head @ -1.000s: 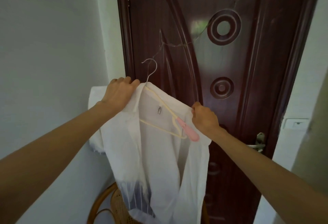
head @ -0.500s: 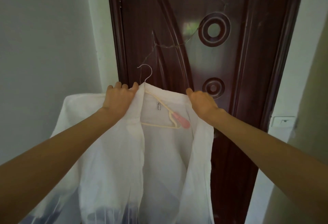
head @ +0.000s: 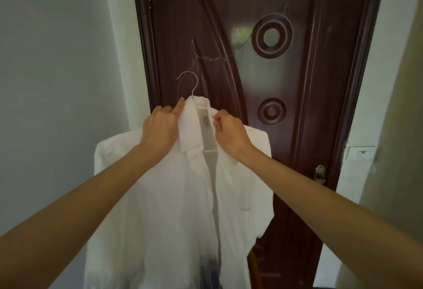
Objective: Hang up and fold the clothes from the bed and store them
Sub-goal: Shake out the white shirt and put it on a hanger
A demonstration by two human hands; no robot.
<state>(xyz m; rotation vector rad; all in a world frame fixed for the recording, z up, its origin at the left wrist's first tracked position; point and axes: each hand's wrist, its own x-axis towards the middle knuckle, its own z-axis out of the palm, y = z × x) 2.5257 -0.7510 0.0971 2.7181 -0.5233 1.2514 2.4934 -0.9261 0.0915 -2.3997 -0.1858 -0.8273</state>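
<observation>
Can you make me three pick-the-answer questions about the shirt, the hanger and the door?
1. Where is the metal hanger hook?
A. Above the collar
B. Hooked on the door handle
C. Lying on the floor

2. What colour is the collared cloth shirt?
A. Blue
B. White
C. Red

3. What are the hands doing?
A. Hanging loose
B. Pushing the door
C. Pinching the collar

Answers:
1 A: the hook sticks up from the collar, in front of the dark brown wooden door.
2 B: the shirt cloth is white.
3 C: the left hand and right hand each grip a collar side.
</observation>
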